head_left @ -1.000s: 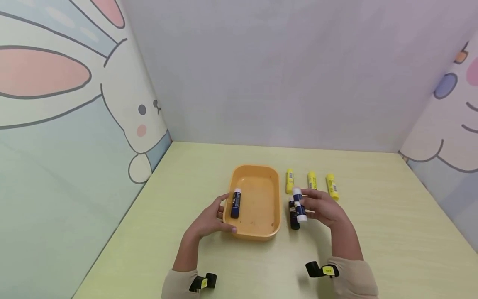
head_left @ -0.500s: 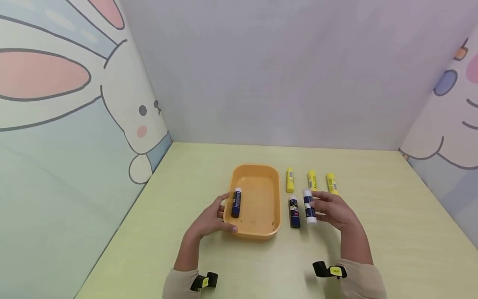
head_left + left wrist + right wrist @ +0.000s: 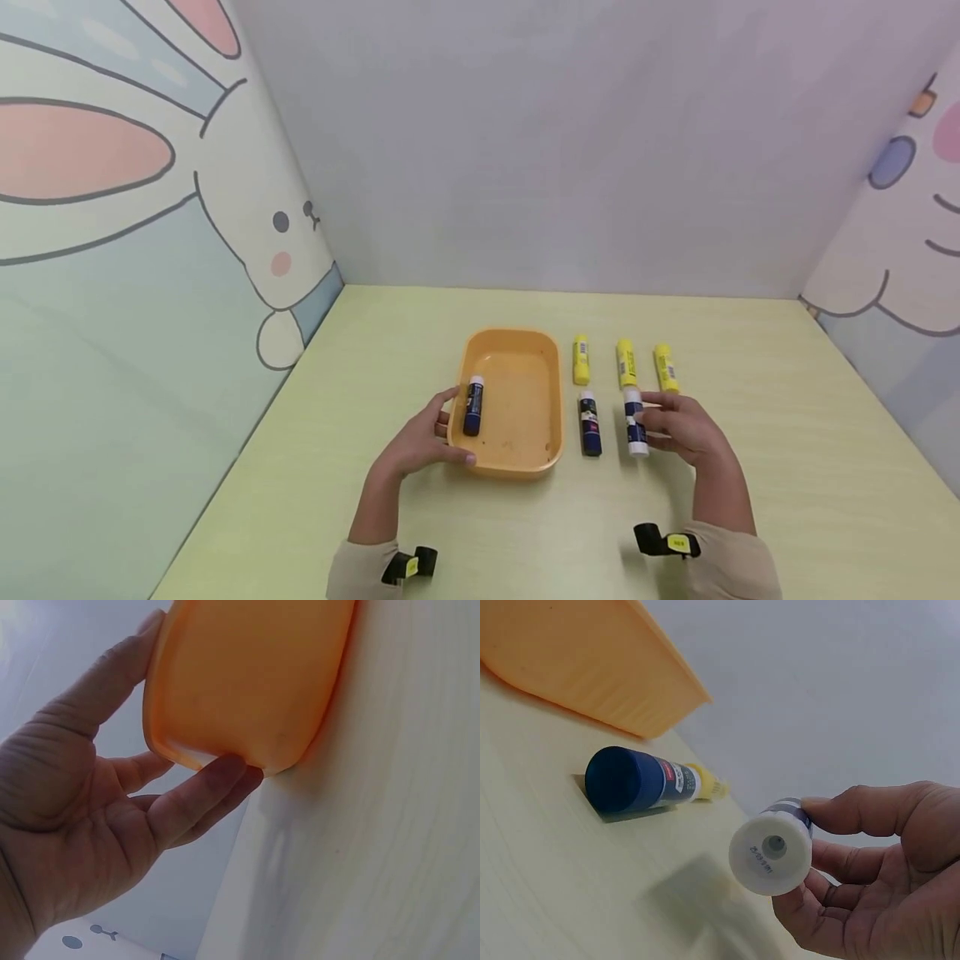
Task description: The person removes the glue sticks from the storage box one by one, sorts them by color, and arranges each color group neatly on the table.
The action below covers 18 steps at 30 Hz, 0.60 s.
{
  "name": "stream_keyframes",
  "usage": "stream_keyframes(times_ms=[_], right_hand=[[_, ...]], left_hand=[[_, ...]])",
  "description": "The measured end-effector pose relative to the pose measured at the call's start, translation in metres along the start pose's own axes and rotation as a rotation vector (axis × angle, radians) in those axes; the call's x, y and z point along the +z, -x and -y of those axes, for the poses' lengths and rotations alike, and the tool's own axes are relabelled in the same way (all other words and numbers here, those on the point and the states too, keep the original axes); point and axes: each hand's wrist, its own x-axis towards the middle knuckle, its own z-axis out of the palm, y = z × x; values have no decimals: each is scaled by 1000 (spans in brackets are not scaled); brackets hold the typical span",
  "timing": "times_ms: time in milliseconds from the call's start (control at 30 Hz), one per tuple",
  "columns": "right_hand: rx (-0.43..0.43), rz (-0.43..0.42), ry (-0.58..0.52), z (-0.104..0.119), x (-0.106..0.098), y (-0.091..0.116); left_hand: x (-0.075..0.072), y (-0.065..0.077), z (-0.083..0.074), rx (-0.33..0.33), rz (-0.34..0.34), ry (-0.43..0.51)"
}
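Observation:
My right hand [image 3: 681, 427] pinches a white-and-blue glue stick [image 3: 635, 423] between thumb and fingers. In the right wrist view its white round base [image 3: 771, 855] faces the camera, and its shadow falls apart from it on the table. Left of it lies a dark blue glue stick [image 3: 590, 423] with a white end. At the left, my left hand [image 3: 422, 437] grips the near left corner of an orange tray [image 3: 559, 400], thumb on the near rim and fingers along the left side. Inside the tray a dark blue glue stick [image 3: 473, 406] lies against the left wall.
Behind the right hand lie three yellow glue sticks in a row: a left one [image 3: 581, 360], a middle one [image 3: 626, 363] and a right one [image 3: 666, 368]. The pale table [image 3: 510, 542] ends at a grey back wall [image 3: 555, 167], with rabbit-printed side panels [image 3: 247, 208].
My right hand has moved right with the white-and-blue glue stick, away from above the dark blue one, which now shows fully. The left hand and tray have stayed in place.

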Motion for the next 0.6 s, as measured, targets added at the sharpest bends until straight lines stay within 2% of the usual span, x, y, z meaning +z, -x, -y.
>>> stream_keyframes(times_ms=[600], right_hand=[[96,-109,108,-9,-2,-7]], left_hand=[[1,1,1,-6,-9,2]])
